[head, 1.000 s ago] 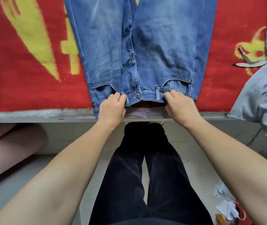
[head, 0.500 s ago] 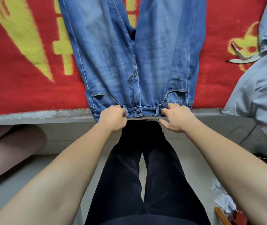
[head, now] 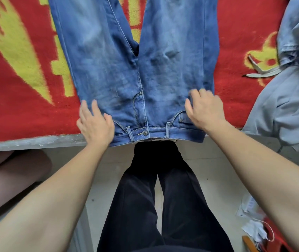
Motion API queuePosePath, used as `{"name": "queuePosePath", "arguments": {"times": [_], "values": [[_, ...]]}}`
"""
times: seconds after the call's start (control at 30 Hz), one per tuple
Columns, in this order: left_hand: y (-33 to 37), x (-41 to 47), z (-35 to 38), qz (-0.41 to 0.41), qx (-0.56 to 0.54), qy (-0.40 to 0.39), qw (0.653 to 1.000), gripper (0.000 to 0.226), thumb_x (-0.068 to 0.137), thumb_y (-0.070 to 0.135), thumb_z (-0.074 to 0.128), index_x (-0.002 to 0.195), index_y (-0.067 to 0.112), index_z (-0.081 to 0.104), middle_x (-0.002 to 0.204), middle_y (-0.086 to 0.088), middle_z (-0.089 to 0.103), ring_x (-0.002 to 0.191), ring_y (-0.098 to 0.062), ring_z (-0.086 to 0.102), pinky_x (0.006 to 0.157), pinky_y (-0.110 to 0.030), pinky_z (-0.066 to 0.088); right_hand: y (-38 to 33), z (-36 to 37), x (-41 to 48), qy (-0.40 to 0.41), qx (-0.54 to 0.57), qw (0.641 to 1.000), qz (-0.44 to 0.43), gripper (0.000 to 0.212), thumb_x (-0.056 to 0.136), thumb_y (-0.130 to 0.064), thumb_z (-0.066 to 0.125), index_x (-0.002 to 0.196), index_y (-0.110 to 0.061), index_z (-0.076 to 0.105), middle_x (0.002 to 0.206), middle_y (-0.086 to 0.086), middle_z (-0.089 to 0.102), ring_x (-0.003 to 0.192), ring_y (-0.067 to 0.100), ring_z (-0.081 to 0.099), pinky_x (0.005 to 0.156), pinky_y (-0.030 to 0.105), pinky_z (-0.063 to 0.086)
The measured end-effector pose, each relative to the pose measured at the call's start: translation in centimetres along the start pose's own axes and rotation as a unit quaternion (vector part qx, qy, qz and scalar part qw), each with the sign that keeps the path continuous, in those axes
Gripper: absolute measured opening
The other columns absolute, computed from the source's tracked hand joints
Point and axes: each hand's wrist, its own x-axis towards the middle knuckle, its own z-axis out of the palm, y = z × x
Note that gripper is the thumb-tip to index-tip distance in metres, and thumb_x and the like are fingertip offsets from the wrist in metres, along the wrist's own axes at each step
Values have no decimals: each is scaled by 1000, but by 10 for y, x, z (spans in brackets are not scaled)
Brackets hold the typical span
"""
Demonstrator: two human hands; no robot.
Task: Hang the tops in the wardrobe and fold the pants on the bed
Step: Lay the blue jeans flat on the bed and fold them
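Now the faded blue denim jeans (head: 172,79) lie flat on the red-and-yellow fleece blanket (head: 17,110), waistband (head: 156,133) at its near edge. My left hand (head: 95,124) and right hand (head: 204,108) press the hips, fingers spread, gripping nothing. Heavyish, limp cloth, I judge; I'd pinch the waistband corners.

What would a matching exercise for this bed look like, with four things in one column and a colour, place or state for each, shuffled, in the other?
Things:
1. jeans
2. blanket
3. grey garment
4. left hand

Descriptions:
A. red with a yellow pattern
B. heaped at the right
C. open, at the waistband's left end
D. laid flat, waistband at the bed edge

Pairs: 1-D, 2-A, 3-B, 4-C
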Motion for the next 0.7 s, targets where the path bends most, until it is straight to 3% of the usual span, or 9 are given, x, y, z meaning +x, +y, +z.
{"name": "queuePosePath", "arguments": {"times": [0.07,0.13,0.2,0.3,0.4,0.5,0.6,0.7], "values": [[4,14,-2,66,42,5,997,65,97,34,46,156,19,22,164,-17,4,151,-34,8,115,-54,22,7,-6,26,31,-16,999,-32,51,99,-34,42,142,-8,47,147,25,41,133,41,43,103,52,40],[10,31,2,122,86,-82,985,68,99,55,35,158,33,8,165,-11,-9,152,-33,-4,118,-56,13,28,-5,47,-13,-56,998,-37,67,101,-46,36,158,-13,24,165,20,12,151,36,19,117,52,24],[14,43,8,109,118,-187,969,74,94,71,26,156,41,-1,165,-8,-14,151,-34,-9,120,-58,8,53,1,53,-95,-101,990,20,78,100,-63,23,161,-18,3,168,11,-5,155,30,3,120,53,15],[25,44,15,69,118,-208,969,77,95,68,31,157,36,-1,164,-11,-14,151,-37,-10,119,-59,5,71,9,52,-133,-77,987,48,82,98,-68,20,160,-21,-5,168,7,-12,155,30,-4,121,55,14],[55,23,13,49,67,-100,991,67,94,42,50,153,19,29,161,-21,14,148,-39,13,115,-55,19,73,0,58,-93,53,994,37,71,99,-51,40,158,-17,21,166,14,12,151,35,14,119,51,19],[109,-8,14,155,-42,-1,987,34,88,23,58,118,8,61,124,-19,56,114,-40,51,90,-48,42,88,-12,71,32,193,976,93,43,97,-25,45,136,-9,54,137,19,52,129,33,46,109,38,33],[180,-47,27,205,-166,-117,958,15,92,23,60,96,10,66,95,-9,64,93,-31,58,79,-45,46,101,-28,93,77,280,936,200,35,97,-26,47,123,-12,66,123,9,67,117,22,58,101,28,37],[242,-71,47,178,-174,-204,947,23,93,37,64,99,16,69,98,-4,66,98,-26,60,82,-38,46,104,-41,119,86,284,934,198,40,93,-44,51,114,-20,75,117,-2,73,109,9,65,93,21,41]]}}
